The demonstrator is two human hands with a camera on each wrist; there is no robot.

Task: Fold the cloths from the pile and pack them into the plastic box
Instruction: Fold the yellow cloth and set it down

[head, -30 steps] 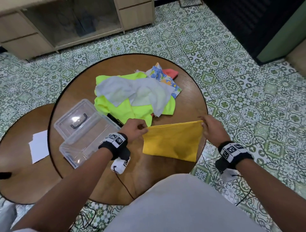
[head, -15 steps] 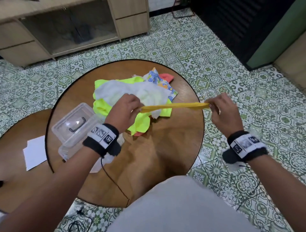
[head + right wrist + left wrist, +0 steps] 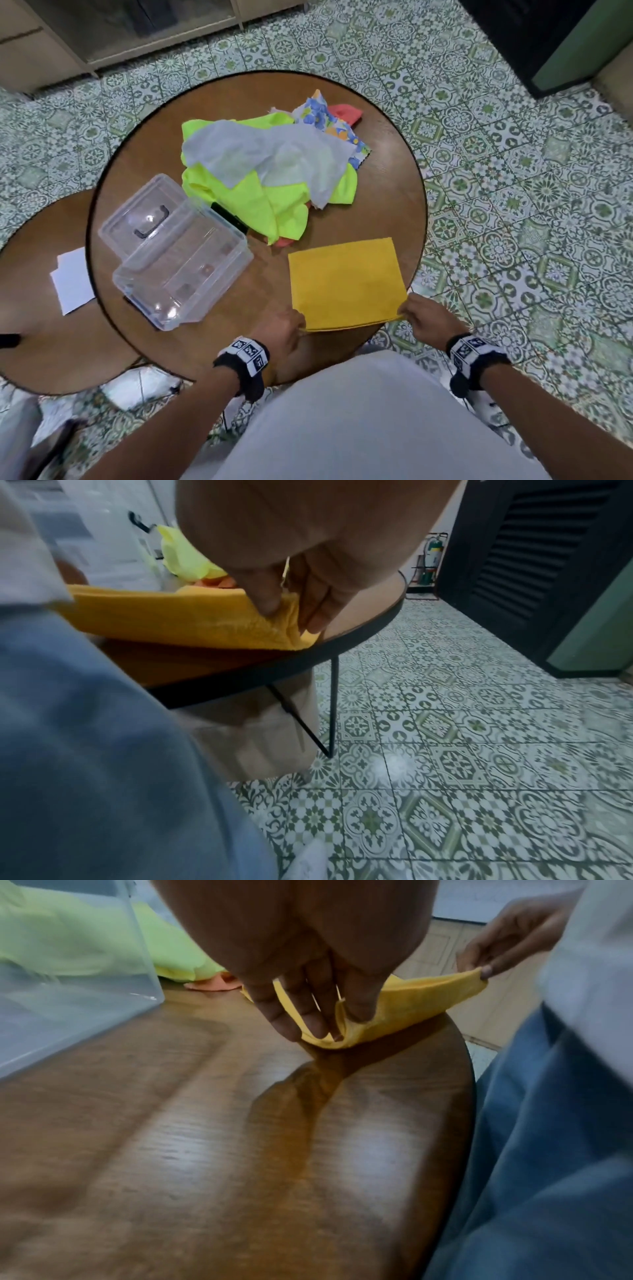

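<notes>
— Where's the yellow cloth (image 3: 346, 282) lying?

— Flat on the round wooden table (image 3: 387, 192), on the near right part of it, folded into a rectangle. Its long axis runs left to right across the person, tilted a little so the right end sits farther away. The near edge is lifted slightly off the wood.

— And the hands?

— The left hand (image 3: 284, 330) pinches the near left corner, thumb against the fingers with the doubled fabric between them. The right hand (image 3: 426, 317) pinches the near right corner the same way, right at the table's rim. Both are closed on the yellow cloth.

— The box?

— The clear plastic box (image 3: 185, 270) stands open to the left of the yellow cloth, apart from it, its long side slanting from near left to far right. Its lid (image 3: 144, 214) with the dark handle lies just behind it, touching.

— The pile?

— The pile (image 3: 267, 171) sits farther back in the table's middle: neon yellow, pale grey, floral and coral cloths heaped together.
</notes>
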